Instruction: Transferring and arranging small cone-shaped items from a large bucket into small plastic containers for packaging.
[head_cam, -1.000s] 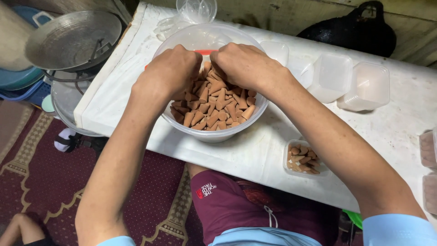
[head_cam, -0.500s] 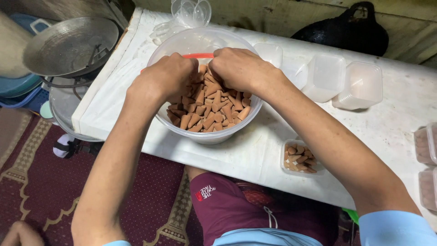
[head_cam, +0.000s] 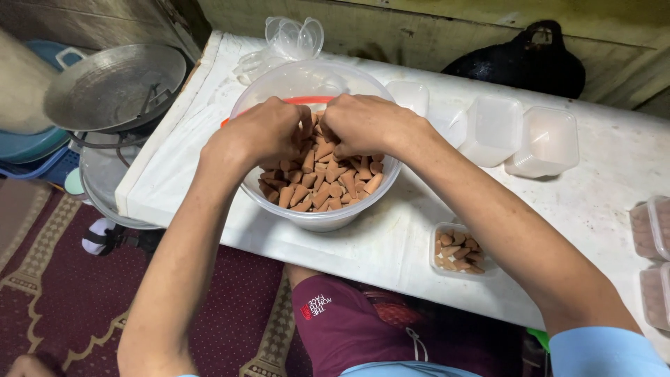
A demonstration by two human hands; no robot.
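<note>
A large clear plastic bowl (head_cam: 328,218) stands on the white table (head_cam: 593,202), filled with many small brown cone-shaped pieces (head_cam: 328,185). Both my hands are down inside the bowl on top of the pile. My left hand (head_cam: 262,132) has its fingers curled over cones at the left side. My right hand (head_cam: 363,124) is curled over cones at the middle, almost touching the left hand. What the fingers enclose is hidden under the knuckles. A small clear tub (head_cam: 460,250) holding several of the same cones sits on the table near the front edge, right of the bowl.
Empty clear tubs (head_cam: 520,136) stand behind my right arm and clear lids (head_cam: 293,38) lie behind the bowl. Filled tubs (head_cam: 652,258) sit at the right edge. A metal pan on a scale (head_cam: 112,87) is left of the table. A black pot (head_cam: 523,59) is at the back.
Both hands have stayed in the bowl, shifting slightly among the cones and closing together over the pile. The view has moved a little.
</note>
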